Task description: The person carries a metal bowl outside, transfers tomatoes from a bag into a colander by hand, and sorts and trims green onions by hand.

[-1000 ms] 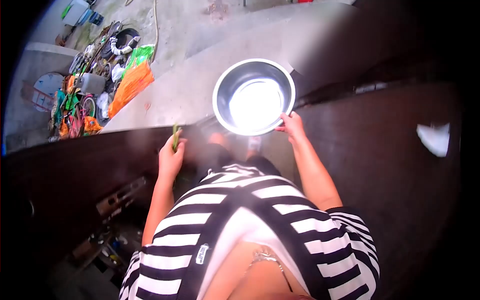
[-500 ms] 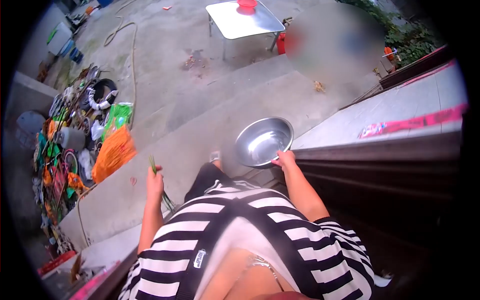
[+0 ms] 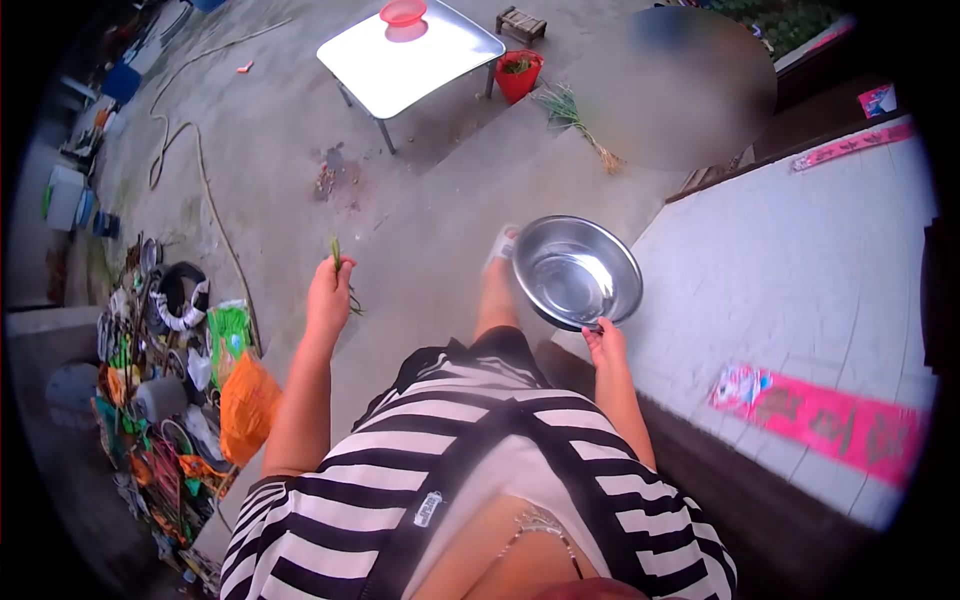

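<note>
My left hand [image 3: 328,292] is closed around a few thin green stalks [image 3: 336,248], whose ends stick out above and below the fist. In my right hand [image 3: 606,346] is a shiny stainless steel basin [image 3: 548,285], gripped at its near rim. The basin is tilted a little, and only reflections show inside it. Both hands are held out in front of the body, well apart from each other.
Ahead stands a metal-topped table [image 3: 400,75] with a red bowl [image 3: 403,12]. Beside it are a red bucket [image 3: 518,80], a small stool [image 3: 521,25] and a bunch of green onions [image 3: 572,112]. A hose [image 3: 205,180] and a clutter pile with an orange bag [image 3: 248,410] lie left. A white-tiled wall [image 3: 690,290] rises right.
I have stepped forward, so a foot now shows ahead and the table is closer. The basin has shifted right in view, and my left hand has moved up. Both holds are the same.
</note>
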Tool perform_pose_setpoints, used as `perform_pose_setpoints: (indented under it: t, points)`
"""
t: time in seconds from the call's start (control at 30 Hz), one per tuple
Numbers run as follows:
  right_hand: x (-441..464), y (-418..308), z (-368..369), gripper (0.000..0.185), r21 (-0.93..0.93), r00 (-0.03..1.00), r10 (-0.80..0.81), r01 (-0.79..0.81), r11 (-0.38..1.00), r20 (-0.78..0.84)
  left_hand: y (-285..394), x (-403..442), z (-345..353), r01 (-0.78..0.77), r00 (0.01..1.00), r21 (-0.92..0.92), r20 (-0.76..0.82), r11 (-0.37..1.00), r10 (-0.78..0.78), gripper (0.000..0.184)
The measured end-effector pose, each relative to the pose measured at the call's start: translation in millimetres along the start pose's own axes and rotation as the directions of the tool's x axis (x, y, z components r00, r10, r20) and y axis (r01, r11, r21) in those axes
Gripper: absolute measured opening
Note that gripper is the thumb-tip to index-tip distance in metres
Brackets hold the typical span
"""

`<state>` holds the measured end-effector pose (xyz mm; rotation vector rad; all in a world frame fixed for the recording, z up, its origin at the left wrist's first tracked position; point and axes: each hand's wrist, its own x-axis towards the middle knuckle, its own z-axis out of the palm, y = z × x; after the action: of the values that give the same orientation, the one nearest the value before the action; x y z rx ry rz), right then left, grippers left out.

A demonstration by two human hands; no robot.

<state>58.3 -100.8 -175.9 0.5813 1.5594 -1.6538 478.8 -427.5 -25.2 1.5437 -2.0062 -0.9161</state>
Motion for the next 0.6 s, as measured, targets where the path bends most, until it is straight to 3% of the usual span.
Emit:
perform_pose_setpoints:
  t: [0.07, 0.17, 0.27, 0.43, 0.5, 0.57, 0.6]
  points:
    - [43, -27, 22, 0.011, 0.027, 1.000, -0.005, 0.005, 1.000, 0.002, -8, 55, 36, -0.172, 0.982, 0.124, -0.057, 0.977, 0.180, 0.020]
    - [126, -87, 70, 0.016, 0.066, 1.000, 0.008, -0.007, 0.998, -0.010, 9, 134, 77, -0.088, 0.984, 0.440, -0.100, 0.894, 0.146, 0.015]
    - [194, -146, 121, 0.022, 0.044, 0.998, 0.028, -0.026, 0.999, -0.060, 62, 222, 119, 0.016, 0.997, 0.363, -0.070, 0.932, 0.010, 0.013]
    - [248, -280, 243, 0.018, -0.151, 0.999, 0.029, -0.025, 0.988, 0.028, 220, 388, 206, -0.311, 0.943, 0.291, -0.021, 0.905, 0.331, 0.014]
    - [266, -327, 302, 0.021, -0.213, 0.993, 0.016, 0.009, 0.977, 0.115, 289, 449, 248, -0.214, 0.977, -0.055, -0.036, 0.975, 0.212, 0.015]
    - [279, -366, 356, 0.028, -0.288, 0.984, 0.020, 0.033, 0.957, 0.179, 362, 504, 287, -0.010, 0.998, -0.406, 0.051, 0.914, 0.033, 0.023]
    - [283, -386, 384, 0.030, -0.302, 0.974, 0.026, 0.044, 0.952, 0.223, 364, 533, 320, -0.239, 0.957, -0.390, 0.057, 0.889, 0.283, 0.030]
